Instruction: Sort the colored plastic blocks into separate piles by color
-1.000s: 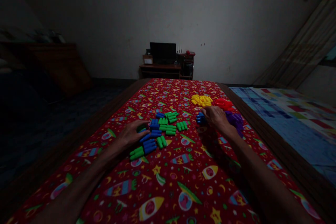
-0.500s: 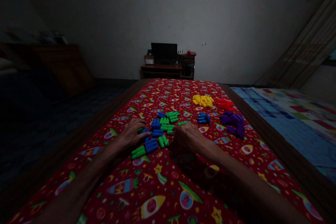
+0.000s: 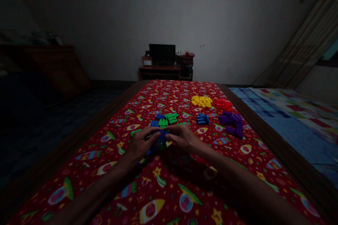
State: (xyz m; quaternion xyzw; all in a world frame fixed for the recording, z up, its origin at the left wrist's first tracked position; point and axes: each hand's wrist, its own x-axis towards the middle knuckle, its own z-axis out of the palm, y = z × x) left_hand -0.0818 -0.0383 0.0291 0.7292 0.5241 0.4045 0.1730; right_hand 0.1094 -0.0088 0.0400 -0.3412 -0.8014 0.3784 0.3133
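Observation:
Between the fingertips of both hands is a blue bullet-shaped plastic block piece (image 3: 162, 137), partly covered by the fingers. My left hand (image 3: 139, 144) closes on its left side, and my right hand (image 3: 185, 137) pinches it from the right. Just beyond and below the hands lie green block pieces (image 3: 163, 123) and more blue ones (image 3: 154, 123), several of them partly hidden. A single green piece (image 3: 135, 132) shows past the left hand's fingers.
A small blue group (image 3: 202, 119) lies right of the hands. Farther off are piles of yellow pieces (image 3: 201, 102), red pieces (image 3: 223, 104) and purple pieces (image 3: 232, 123). All rest on a red patterned cloth (image 3: 150, 200). A desk with a monitor (image 3: 162, 54) stands by the wall.
My left hand has moved right, and the two hands now meet at a blue piece held over the others. The view has shifted slightly.

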